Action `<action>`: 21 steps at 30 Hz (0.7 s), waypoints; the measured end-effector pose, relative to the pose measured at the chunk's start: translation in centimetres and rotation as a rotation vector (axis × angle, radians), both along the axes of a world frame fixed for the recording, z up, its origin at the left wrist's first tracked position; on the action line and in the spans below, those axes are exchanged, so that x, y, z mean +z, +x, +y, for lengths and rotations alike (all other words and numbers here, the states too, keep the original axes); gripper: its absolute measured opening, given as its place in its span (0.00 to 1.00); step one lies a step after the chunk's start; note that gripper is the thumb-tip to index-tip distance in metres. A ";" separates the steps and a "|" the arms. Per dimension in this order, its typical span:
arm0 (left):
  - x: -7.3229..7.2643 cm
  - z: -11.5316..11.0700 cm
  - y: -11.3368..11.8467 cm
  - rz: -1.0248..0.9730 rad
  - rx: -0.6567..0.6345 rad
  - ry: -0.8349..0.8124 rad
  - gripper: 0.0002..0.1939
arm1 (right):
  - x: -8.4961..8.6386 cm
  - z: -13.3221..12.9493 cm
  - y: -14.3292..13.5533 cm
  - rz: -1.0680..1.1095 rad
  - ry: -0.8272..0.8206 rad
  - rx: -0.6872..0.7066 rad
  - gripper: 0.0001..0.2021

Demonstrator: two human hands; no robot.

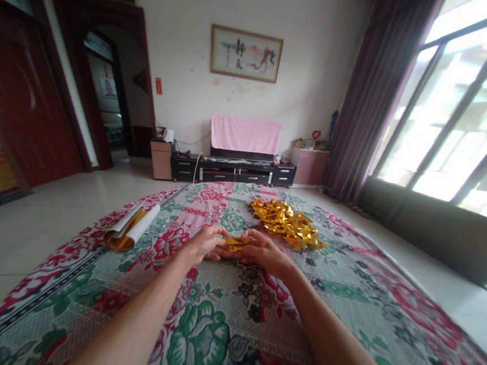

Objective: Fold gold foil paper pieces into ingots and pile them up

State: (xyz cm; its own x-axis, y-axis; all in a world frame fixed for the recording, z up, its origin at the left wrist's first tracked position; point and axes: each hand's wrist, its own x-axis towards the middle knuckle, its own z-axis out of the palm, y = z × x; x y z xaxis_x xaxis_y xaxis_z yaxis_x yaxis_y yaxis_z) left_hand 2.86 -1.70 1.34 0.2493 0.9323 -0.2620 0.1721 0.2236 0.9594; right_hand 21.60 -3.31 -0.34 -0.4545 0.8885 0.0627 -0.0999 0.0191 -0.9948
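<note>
Between my two hands, just above the middle of the flowered cloth (138, 309), is a small folded piece of gold foil paper (234, 244). My left hand (204, 244) pinches its left end, with the fingers curled round it. At the other end my right hand (263, 251) grips it the same way, thumb and fingers closed. A heap of folded gold paper pieces (289, 223) lies on the cloth beyond my right hand. To the left rests a loosely curled roll of gold paper (143, 228), its white backing outward. My fingers hide part of the held piece.
Beyond the cloth-covered surface stands a low black TV cabinet (236, 173), with a pink cloth (245, 134) draped over what is on it. A pink cabinet (310, 168) is beside it. Windows and a purple curtain (365, 102) are on the right, and a red door (21, 95) on the left.
</note>
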 end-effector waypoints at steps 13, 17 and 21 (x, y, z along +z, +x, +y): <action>0.4 -0.3 -0.3 -0.017 -0.162 0.281 0.17 | -0.4 0.5 -0.9 -0.161 0.135 -0.222 0.09; -0.6 0.5 0.0 0.073 -0.127 0.467 0.16 | -0.5 0.7 -1.0 -0.122 0.152 -0.272 0.09; -1.2 0.8 0.1 0.091 -0.109 0.556 0.16 | -0.9 1.0 -1.1 -0.080 0.148 -0.330 0.10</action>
